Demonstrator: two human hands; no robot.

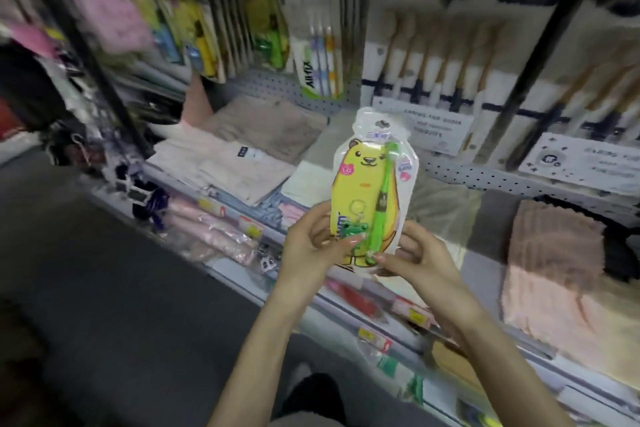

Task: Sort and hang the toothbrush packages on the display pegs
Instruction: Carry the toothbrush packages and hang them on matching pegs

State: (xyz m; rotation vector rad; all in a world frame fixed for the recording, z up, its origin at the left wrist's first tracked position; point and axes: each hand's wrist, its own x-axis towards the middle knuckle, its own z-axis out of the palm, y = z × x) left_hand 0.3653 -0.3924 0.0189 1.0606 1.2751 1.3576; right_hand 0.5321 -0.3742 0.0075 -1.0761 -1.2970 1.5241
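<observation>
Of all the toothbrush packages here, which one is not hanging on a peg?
The yellow bear package with the green toothbrush: the left hand and right hand hold its lower end, while the other packages hang at the back.

Two bare forearms (263,340), slim fingers (341,243)

Light: we're getting even, cool store light from above, brightest on the white boxed brushes (433,55) upper right.
Shadow: the floor (121,288) goes dark grey, nearly black in the lower-left corner.
Sharpest: the toothbrush package (363,191) mid-frame, where we can read its bear face; the left hand (308,250) and right hand (422,263) are fairly crisp.
Blur: we lose the hanging packs (207,28) upper left to heavy streaking.
Glare: soft sheen on the package's clear top.
Edges: the shelf edge (519,347) tilts and bows.
</observation>
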